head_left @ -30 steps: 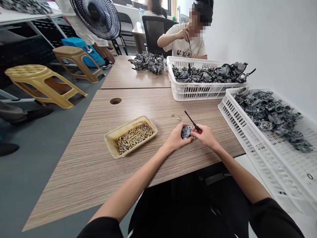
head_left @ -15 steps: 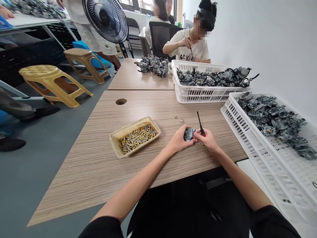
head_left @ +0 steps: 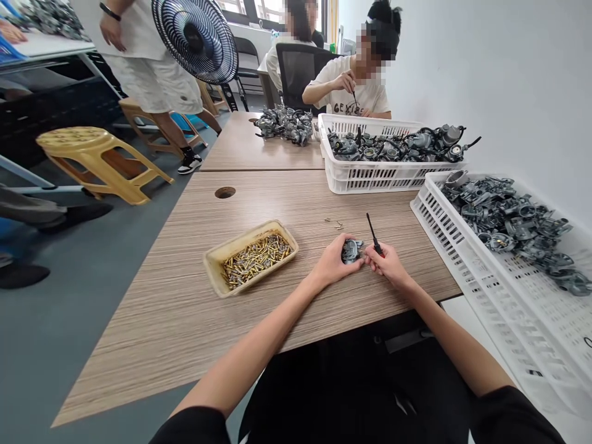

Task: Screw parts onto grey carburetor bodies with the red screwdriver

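Observation:
My left hand [head_left: 333, 260] is closed around a grey metal carburetor body [head_left: 352, 250], holding it low over the table near its front edge. Just right of it, my right hand [head_left: 387, 264] grips a screwdriver [head_left: 374, 237] with a red and black handle, its dark shaft pointing up and away from me. The right fingertips are close to the carburetor body's right side; whether they pinch a small part there I cannot tell. A few small brass pieces [head_left: 338, 226] lie on the table beyond my hands. To the left stands a cream tray [head_left: 213, 271] of brass jets [head_left: 259, 259].
A white crate [head_left: 393, 179] of carburetors stands at the back, and another white crate [head_left: 444, 228] of metal bodies at the right. Carburetors [head_left: 284, 125] are piled on the far table. A co-worker [head_left: 346, 86] sits opposite. A fan [head_left: 197, 40] and yellow stool [head_left: 87, 154] are left.
My right hand has shifted slightly away from the carburetor body, the screwdriver still in it. At the left, a person in white has stepped forward beside the fan.

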### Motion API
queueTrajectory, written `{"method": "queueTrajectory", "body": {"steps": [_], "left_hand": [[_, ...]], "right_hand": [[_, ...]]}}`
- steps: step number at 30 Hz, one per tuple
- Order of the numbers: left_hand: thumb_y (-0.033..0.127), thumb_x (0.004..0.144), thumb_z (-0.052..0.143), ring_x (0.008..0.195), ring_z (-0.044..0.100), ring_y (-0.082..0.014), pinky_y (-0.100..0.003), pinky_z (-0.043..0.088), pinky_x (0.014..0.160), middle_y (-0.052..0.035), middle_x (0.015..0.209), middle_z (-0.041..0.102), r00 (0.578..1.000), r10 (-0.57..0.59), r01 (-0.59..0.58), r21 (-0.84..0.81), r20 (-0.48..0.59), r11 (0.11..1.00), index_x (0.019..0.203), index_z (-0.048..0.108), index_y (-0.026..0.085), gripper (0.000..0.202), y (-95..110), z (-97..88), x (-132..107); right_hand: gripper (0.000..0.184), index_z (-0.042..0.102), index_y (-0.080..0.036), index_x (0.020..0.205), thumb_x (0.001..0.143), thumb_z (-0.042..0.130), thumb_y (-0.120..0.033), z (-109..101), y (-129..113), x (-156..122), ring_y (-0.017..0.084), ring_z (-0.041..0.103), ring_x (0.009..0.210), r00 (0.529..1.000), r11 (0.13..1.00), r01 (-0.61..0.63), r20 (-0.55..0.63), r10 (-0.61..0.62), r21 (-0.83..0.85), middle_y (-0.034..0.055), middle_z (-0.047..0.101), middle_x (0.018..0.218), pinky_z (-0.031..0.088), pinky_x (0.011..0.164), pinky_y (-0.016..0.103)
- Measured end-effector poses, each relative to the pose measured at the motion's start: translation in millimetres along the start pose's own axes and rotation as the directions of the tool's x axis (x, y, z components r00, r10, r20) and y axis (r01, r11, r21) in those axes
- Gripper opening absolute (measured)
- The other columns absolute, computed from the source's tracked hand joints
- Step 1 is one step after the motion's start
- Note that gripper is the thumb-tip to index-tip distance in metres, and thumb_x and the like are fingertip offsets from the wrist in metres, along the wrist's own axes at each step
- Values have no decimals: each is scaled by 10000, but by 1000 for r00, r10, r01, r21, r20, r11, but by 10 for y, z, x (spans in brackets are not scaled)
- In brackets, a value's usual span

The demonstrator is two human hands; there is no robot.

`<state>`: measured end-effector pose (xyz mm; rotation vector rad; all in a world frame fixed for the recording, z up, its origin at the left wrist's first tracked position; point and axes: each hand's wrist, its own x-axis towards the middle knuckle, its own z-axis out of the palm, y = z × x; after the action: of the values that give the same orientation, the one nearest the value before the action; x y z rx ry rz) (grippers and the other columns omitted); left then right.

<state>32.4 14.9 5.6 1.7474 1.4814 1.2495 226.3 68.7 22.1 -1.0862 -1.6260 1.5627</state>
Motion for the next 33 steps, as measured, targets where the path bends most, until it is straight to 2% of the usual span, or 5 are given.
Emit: {"method": "queueTrajectory", "body": {"steps": [6,8,11,21,33], "left_hand": [[381,814,815,1048,703,-246,-400,576,967,-56,1147,728,1000,-24,24,9,13,1000,1199,583,236,472,0,-9,-8],[375,816,816,1069,703,-249,-398,575,980,-59,1167,726,1000,-25,24,16,6,1000,1207,582,237,477,0,-9,-12],[376,822,811,1092,701,-250,-393,570,997,-61,1178,719,1000,-13,13,27,-10,1000,1216,581,233,478,-4,-12,-17],[333,814,808,1049,708,-236,-408,572,991,-50,1150,726,998,-59,58,75,1,995,1236,579,240,489,27,-33,-47],[361,832,791,984,685,-220,-393,572,928,-54,1137,725,997,-75,74,110,4,991,1232,584,246,466,51,-26,-68]], "right_hand": [[554,694,-201,915,899,688,-754,-322,-40,-92,151,557,509,1000,978,27,5,-27,-206,0,626,652,480,456,275],[453,739,-201,1028,919,715,-640,-510,-134,-168,235,719,762,994,919,111,64,-94,-378,60,740,837,616,707,359],[360,745,-215,1179,961,680,-494,-766,-319,-299,318,736,1123,980,794,197,134,-146,-574,116,789,1169,575,1027,464],[410,759,-245,1277,1043,516,-478,-1110,-576,-510,308,764,1014,979,708,178,192,-60,-683,93,813,1117,606,905,423],[277,816,-264,1143,951,685,-415,-1114,-621,-549,297,750,1008,966,726,257,191,-174,-638,84,808,1096,584,930,409]]}}
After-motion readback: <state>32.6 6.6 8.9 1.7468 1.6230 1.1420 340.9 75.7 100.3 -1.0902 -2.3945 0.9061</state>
